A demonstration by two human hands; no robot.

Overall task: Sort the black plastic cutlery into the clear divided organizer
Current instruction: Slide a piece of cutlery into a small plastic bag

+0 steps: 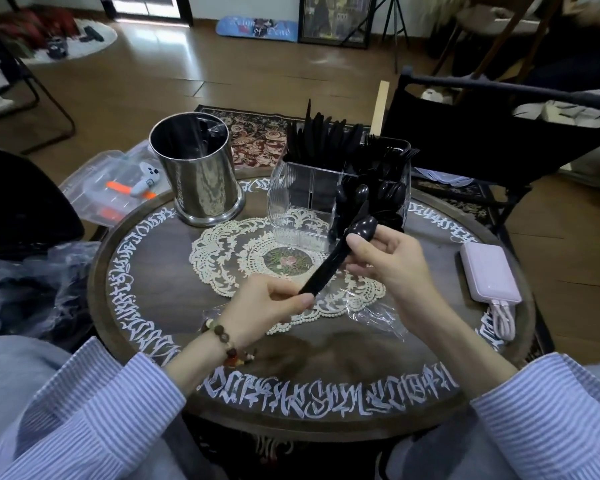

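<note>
A small bunch of black plastic cutlery (329,263), a spoon bowl and a knife tip showing at its top end, slants over the lace doily. My left hand (274,303) grips the handle ends. My right hand (388,258) pinches the bunch just below the spoon bowl. Behind them stands the clear divided organizer (303,202): black knives fill a back compartment, forks the back right, spoons the front right, and the front left compartment shows nothing inside.
A steel canister (196,171) stands at the back left of the round wooden table (142,282). A pink power bank (489,275) with cable lies at the right. Crinkled clear wrap (371,317) lies under my hands. A plastic box (115,185) sits off the table's left edge.
</note>
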